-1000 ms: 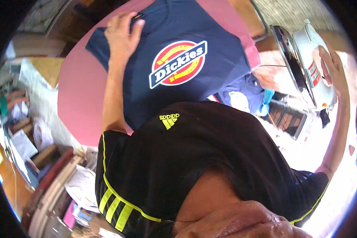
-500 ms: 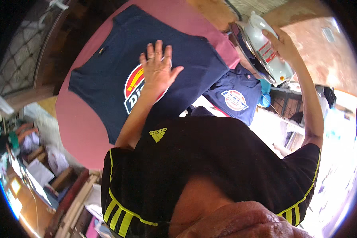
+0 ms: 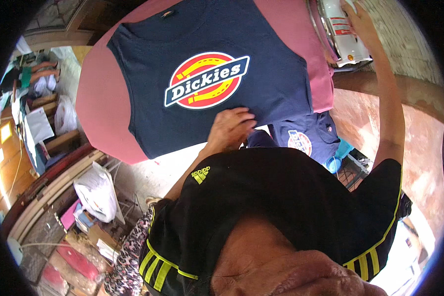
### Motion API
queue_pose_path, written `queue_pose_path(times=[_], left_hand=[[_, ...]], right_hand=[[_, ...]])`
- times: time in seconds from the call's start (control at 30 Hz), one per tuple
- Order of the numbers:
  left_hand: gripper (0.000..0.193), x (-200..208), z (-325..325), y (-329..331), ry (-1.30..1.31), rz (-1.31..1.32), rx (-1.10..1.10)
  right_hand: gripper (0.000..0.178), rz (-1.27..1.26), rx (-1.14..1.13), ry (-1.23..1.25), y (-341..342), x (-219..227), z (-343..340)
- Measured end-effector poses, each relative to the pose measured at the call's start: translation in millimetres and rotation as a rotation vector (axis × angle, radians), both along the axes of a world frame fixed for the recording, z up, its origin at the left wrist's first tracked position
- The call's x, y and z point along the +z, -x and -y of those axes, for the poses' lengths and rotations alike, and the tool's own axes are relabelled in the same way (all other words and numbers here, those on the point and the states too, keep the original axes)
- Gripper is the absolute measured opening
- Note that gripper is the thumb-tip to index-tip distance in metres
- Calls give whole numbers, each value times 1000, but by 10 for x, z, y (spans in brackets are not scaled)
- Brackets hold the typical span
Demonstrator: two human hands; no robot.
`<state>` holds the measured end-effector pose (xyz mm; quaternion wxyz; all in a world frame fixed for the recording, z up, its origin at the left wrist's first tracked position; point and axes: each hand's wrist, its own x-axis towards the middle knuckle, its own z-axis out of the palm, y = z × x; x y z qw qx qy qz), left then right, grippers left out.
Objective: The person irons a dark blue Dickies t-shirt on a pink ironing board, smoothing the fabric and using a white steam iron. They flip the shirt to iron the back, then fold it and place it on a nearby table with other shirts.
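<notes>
A navy sleeveless shirt (image 3: 153,64) with a red, yellow and white printed emblem lies spread flat over a pink padded ironing board (image 3: 101,113). My left hand (image 3: 232,129) is at the shirt's near hem, its fingers bent over the fabric edge and closed on it. At the far right, beside the board, my right hand (image 3: 364,24) is round the upper part of a white iron (image 3: 344,37) with a shiny metal base. The iron reaches the top of the picture, and its handle is partly hidden by my fingers.
Another navy garment (image 3: 311,135) with a round print hangs by the board's near right end, beside a light-blue object (image 3: 334,163). A wooden ledge (image 3: 404,89) runs along the right. White plastic bags (image 3: 94,192), boxes and long poles (image 3: 54,190) crowd the left.
My left hand has slid from the emblem, where it lay flat, to the near hem, uncovering the print. My right hand and the iron appear farther up in the view, which has also shifted.
</notes>
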<state>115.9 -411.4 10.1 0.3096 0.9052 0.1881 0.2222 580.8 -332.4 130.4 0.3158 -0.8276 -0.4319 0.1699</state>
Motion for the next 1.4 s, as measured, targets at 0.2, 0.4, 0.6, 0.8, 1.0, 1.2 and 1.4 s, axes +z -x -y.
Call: queue_pose_path(times=[0.2, 0.4, 0.6, 0.8, 1.0, 1.2, 1.4], left_hand=[[19, 238, -105, 755, -201, -89, 591], [19, 326, -424, 870, -309, -148, 696], [45, 351, -932, -275, -286, -27, 474], [80, -144, -1166, -759, -422, -103, 505], [93, -146, -1150, -588, -406, -154, 487], [99, -153, -1116, -534, -399, -133, 527], [110, -140, -1150, -550, -437, -119, 595]], right_hand=[[42, -5, -27, 21, -54, -189, -102], [41, 169, 16, -85, -9, -216, -6], [40, 455, 222, 9, 403, 232, 301], [43, 325, 421, 34, 1042, 153, 734], [39, 547, 619, -100, 1534, -63, 651], [31, 397, 727, -67, 1750, -1, -178], [31, 467, 781, -117, 1863, -8, -430]])
